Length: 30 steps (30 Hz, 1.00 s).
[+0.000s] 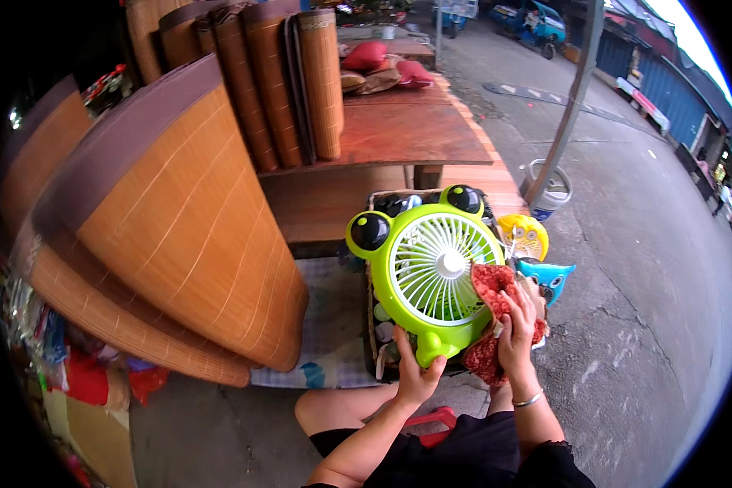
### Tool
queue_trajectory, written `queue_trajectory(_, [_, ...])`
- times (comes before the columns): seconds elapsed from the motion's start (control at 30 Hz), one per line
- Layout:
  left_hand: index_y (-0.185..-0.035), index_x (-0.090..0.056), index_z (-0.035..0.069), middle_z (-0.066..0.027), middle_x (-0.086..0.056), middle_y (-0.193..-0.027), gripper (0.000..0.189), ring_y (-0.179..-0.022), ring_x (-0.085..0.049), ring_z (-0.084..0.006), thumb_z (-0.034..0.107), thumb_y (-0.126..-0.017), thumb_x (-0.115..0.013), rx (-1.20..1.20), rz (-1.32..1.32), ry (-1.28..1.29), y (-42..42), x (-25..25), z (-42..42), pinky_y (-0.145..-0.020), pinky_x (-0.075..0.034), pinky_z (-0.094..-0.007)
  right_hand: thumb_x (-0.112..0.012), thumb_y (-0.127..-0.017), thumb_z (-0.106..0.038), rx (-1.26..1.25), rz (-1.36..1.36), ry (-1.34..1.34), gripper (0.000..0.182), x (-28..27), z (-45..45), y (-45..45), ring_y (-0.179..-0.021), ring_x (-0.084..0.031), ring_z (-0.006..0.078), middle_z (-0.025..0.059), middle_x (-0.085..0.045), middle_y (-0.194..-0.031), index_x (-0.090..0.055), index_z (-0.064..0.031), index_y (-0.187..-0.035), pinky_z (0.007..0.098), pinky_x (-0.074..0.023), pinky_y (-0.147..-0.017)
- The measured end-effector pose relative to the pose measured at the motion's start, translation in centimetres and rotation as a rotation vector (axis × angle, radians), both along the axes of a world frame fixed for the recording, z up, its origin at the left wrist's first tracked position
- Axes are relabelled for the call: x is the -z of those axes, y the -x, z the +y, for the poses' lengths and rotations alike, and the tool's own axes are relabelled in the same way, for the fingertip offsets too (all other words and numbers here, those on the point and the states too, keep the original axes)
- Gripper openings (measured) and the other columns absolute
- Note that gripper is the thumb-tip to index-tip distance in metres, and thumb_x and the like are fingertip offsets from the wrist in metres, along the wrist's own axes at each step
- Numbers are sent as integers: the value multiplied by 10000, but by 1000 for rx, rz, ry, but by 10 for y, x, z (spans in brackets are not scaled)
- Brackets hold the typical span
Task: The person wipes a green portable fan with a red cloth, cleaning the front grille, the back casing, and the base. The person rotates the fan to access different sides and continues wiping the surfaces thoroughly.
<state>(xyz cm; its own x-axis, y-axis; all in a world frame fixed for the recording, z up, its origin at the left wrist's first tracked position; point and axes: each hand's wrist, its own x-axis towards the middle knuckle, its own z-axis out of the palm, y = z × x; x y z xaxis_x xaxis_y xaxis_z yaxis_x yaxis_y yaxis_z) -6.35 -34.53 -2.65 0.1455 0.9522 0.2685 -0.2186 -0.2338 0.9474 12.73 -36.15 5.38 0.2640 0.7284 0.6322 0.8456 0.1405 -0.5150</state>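
Note:
A lime-green frog-shaped desk fan [396, 299] with a white grille and two black bulging eyes is tilted in front of me, over a dark-rimmed basket [372, 348]. My left hand [416, 372] grips the fan's base at its lower end. In my right hand [517, 332] is a reddish-brown fluffy cloth [493, 287], pressed against the right side of the fan's rim. The cloth covers part of the grille and hides what the right fingertips touch. Behind the fan, the basket's contents are mostly hidden.
Rolled bamboo mats [177, 201] stand at the left. Beyond the basket is a reddish wooden table [396, 134]. A yellow owl-faced fan [524, 235] and a blue owl-shaped item [549, 277] sit at its right. A metal pole [567, 110] rises beside a white bucket [549, 189].

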Motion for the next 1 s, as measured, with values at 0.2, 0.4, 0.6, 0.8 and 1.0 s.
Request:
queue_trajectory(0.2, [-1487, -27, -66, -246, -322, -1448, 1084, -1305, -399, -320, 536, -834, -648, -84, 56, -154, 10, -15, 6, -1072, -316, -402, -623, -817, -126, -105, -250, -19, 367, -5, -4, 74, -1319, -441, 318, 87, -584, -1318, -666, -156, -1180, 479, -219, -1121])
queue_trajectory(0.4, [-1504, -56, -35, -223, -305, -1474, 1083, -1339, -353, -309, 566, -828, -653, -44, -16, -176, 12, -19, 11, -1097, -286, -406, -695, -783, -251, -198, -395, 38, 459, -13, -6, 54, -1331, -438, 295, 89, -545, -1364, -636, -152, -1228, 477, -242, -1111])
queue_trajectory(0.6, [-1499, -62, -64, -236, -273, -1493, 1006, -1366, -308, -316, 424, -842, -645, -58, -12, -34, -2, -3, 4, -1114, -252, -394, -567, -843, -18, -50, 22, -33, 323, -5, 9, -6, -1288, -448, 370, 173, -550, -1327, -631, -59, -1158, 476, -299, -1086])
queue_trajectory(0.8, [-1502, -96, -39, -192, -325, -1467, 967, -1321, -376, -285, 500, -874, -595, -172, 52, -161, 2, -24, 4, -1087, -302, -386, -687, -743, -132, -352, -371, -98, 354, -9, -5, 56, -1267, -512, 266, 62, -612, -1271, -674, -156, -1096, 466, -279, -1077])
queue_trajectory(1.0, [-1505, -91, -36, -157, -366, -1405, 944, -1259, -401, -249, 415, -870, -625, -131, 47, -164, 8, -18, 6, -1032, -351, -377, -764, -715, -289, -149, -256, -105, 561, -5, 5, 14, -1284, -464, 325, 128, -542, -1343, -610, -119, -1228, 513, -273, -1082])
